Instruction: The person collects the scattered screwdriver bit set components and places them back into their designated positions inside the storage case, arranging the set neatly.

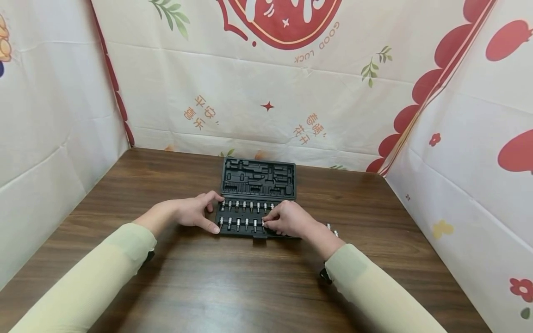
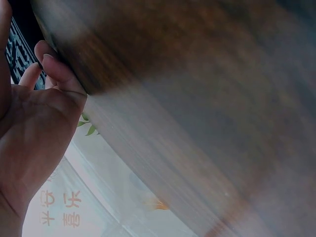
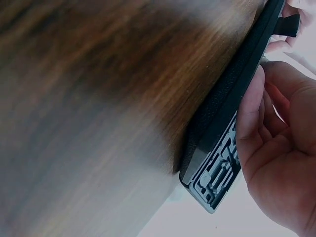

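Observation:
An open black tool case [image 1: 245,214] lies on the table, its moulded lid [image 1: 258,180] laid back on the far side. Two rows of silver socket bits stand in the base; one is a front-row bit [image 1: 238,225]. My left hand [image 1: 192,211] rests at the case's left edge, thumb and fingers spread along it. Over the right part of the front row, my right hand [image 1: 291,219] pinches a small silver socket bit [image 1: 263,223] between thumb and fingers. In the right wrist view, those fingertips are partly hidden behind the case's edge.
Beside the right forearm lie two loose silver bits, one of them a socket bit [image 1: 336,233] partly hidden by the arm. A brown wooden table [image 1: 208,286] holds everything. Printed cloth [image 1: 258,111] hangs behind the table and along both sides.

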{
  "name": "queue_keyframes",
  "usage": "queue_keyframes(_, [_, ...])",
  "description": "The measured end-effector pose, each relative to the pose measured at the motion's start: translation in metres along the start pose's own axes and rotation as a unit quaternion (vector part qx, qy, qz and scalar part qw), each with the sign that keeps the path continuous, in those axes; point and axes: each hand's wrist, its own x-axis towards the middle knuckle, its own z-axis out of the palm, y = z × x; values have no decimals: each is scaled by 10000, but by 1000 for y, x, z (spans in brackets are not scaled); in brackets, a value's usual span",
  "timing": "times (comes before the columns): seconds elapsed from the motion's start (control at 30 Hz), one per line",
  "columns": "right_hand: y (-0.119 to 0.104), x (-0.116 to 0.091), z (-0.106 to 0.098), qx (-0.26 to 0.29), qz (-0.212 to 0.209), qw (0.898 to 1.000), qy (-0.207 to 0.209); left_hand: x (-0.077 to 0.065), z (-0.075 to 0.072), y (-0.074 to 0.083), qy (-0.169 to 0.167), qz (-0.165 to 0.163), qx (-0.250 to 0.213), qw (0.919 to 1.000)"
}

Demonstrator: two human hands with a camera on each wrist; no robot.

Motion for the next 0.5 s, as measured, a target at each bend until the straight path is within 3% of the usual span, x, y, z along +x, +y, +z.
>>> queue_keyframes(0.5, [0,1,-3,82,31,9999,-114,-1,-1,0,-11,12,7,10000])
